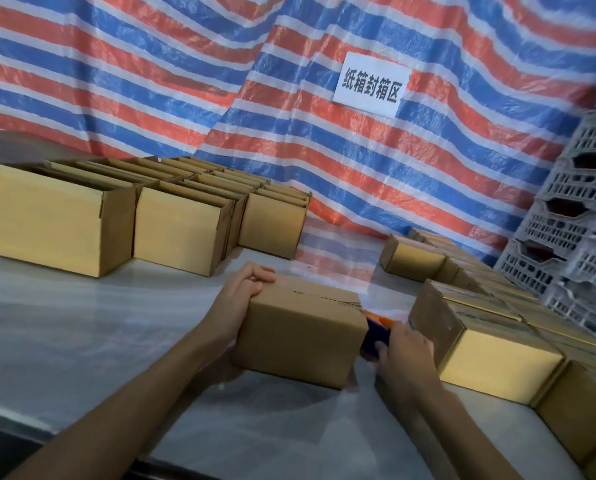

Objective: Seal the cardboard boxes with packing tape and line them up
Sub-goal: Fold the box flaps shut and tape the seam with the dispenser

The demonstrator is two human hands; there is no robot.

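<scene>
— Fingers [260,275] of the left hand [244,292] curled over the far left top edge of the cardboard box [300,327], clamped on it, palm flat against the left side. Same grip on the other side?

— Not quite. Right hand [405,351] closed around a blue tape dispenser [376,336] with an orange part on top, pressed against the box's right end. Right fingers [381,349] wrapped round the blue body, mostly hidden behind the hand.

— And the box itself?

— Sitting on the pale table [116,323] between both hands, near the front middle, flaps closed, a dark seam line running along the top. Tape on that seam too faint to confirm.

— Anything around it?

— Open boxes [67,223] in rows at the back left, flaps standing up, touching one another. Closed boxes [497,348] packed side by side at the right, running from the near edge toward the back. Grey plastic crates [577,237] stacked beyond them at the far right.

— Any writing?

— One white sign [371,84] fixed to the striped red, white and blue tarpaulin [185,81] behind the table, printed in black: 纸箱封箱区. No brand or print legible on the boxes or the dispenser; some blur over the whole head view.
</scene>
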